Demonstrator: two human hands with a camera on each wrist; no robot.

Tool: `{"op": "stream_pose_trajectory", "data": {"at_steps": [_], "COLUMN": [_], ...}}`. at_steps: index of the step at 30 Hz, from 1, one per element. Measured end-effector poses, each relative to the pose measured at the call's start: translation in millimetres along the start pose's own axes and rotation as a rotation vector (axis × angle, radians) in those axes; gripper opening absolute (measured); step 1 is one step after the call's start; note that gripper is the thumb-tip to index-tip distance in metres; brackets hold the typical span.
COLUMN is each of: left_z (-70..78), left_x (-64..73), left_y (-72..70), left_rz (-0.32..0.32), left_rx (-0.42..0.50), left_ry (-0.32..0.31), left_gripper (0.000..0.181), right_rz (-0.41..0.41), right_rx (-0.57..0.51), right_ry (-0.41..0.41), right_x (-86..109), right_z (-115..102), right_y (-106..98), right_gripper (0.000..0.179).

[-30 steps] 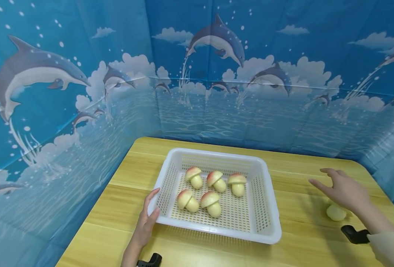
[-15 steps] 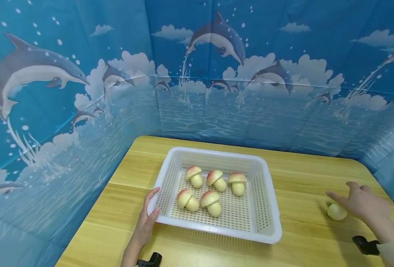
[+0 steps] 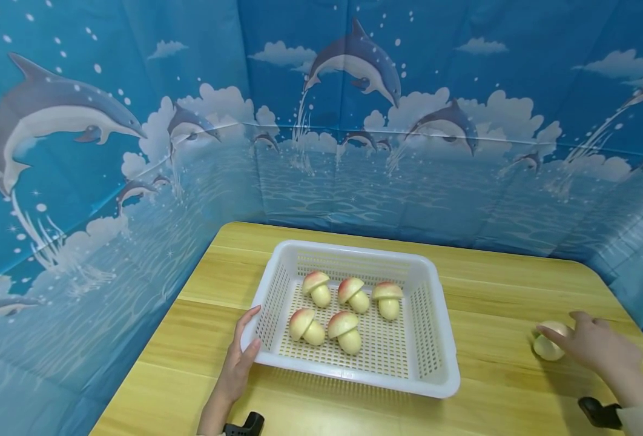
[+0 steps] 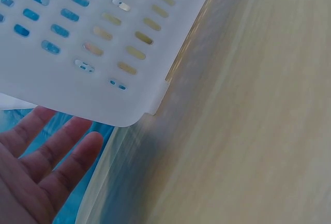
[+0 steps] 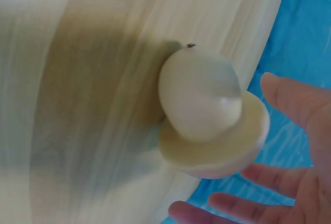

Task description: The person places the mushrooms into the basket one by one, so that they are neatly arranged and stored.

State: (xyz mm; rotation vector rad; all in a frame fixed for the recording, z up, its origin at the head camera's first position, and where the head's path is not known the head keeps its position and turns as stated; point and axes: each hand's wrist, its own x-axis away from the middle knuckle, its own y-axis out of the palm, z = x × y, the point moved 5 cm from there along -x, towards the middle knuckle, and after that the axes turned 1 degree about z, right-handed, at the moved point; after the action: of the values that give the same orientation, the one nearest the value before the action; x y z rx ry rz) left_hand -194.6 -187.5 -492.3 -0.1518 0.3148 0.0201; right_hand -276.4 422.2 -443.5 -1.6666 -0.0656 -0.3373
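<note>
My left hand (image 3: 236, 366) rests at the near left corner of a white perforated plastic basket (image 3: 349, 374). Its thumb and a fingertip touch the rim, and in the left wrist view the other fingers (image 4: 72, 169) are straight and spread. Several pale yellow mushroom-shaped pieces with reddish caps (image 3: 345, 333) lie inside. On the table at the right is another mushroom-shaped piece (image 5: 199, 94), with a dark spot on its stem end. My right hand (image 3: 599, 345) is around its cap side, fingers spread; the thumb tip stands apart from it in the right wrist view.
The basket stands on a yellow wood-grain table (image 3: 496, 315) with rounded corners. Blue curtains with printed dolphins (image 3: 354, 181) hang behind and on both sides. A black wrist device (image 3: 599, 413) sits on the right wrist, another (image 3: 245, 424) on the left.
My right hand has moved right and then down to the lone mushroom-shaped piece, whose cap now shows in the head view. The left hand and the basket stay put.
</note>
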Motion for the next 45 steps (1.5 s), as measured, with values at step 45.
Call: {"op": "stream_pose_trajectory", "data": {"at_steps": [45], "left_z": [0.0], "left_x": [-0.6], "left_y": [-0.9], "left_rz": [-0.009], "left_rx": [0.01], "left_ry": [0.01], "left_gripper": [0.052], "right_rz": [0.053], "right_rx": [-0.133], "right_ry": [-0.057], "right_x": [-8.5], "right_z": [1.1], "right_y": [12.7], "right_gripper": [0.101]}}
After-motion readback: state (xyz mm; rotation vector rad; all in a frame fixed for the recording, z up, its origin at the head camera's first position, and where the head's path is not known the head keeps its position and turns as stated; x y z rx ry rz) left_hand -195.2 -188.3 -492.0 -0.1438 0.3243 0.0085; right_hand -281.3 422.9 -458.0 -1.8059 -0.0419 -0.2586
